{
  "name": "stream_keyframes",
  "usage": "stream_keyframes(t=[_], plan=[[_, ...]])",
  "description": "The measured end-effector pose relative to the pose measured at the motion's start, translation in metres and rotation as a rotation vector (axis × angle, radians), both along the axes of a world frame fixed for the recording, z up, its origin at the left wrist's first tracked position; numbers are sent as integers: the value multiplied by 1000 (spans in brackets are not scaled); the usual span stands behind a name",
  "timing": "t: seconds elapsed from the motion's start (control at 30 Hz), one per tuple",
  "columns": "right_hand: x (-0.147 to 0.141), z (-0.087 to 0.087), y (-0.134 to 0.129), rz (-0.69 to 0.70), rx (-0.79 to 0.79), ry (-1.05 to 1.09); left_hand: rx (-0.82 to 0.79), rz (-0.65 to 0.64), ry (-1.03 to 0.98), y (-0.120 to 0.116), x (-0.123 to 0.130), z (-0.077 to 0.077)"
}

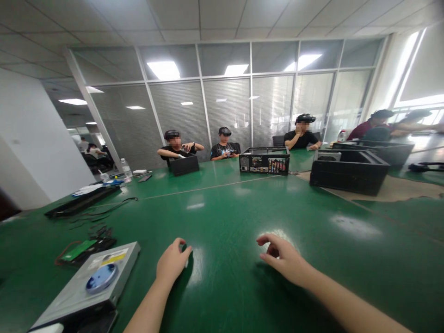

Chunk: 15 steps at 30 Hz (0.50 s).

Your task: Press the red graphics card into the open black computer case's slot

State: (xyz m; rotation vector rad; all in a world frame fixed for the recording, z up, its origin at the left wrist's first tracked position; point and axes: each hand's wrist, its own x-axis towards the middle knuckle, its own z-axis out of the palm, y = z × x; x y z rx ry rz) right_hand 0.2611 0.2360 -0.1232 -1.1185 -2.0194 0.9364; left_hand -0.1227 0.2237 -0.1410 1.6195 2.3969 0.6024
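My left hand (169, 264), right hand (287, 260): fingers parted | metal drive (71, 296) lower left, blue disc (101, 278) atop | black case (347, 175) right

Slim, bare forearms (343, 300) taper to bare left grip (171, 263) and right grip (286, 260).

Clear lane between left hand (171, 262) and right hand (286, 260), forward over green table (222, 217) to open-frame PC case (264, 162). Left side blocked: silver drive (74, 293), circuit board (80, 250) beyond it. Black case (347, 173) obstructs far right.
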Motion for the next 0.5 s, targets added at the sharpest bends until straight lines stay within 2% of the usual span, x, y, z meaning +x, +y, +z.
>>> stream_keyframes(t=[0.3, 0.5], plan=[[-5, 0, -1, -22, 6, -29, -32, -28, -23, 1, -2, 5], [-5, 3, -2, -24, -7, -25, -13, -21, -23, 3, -6, 0]])
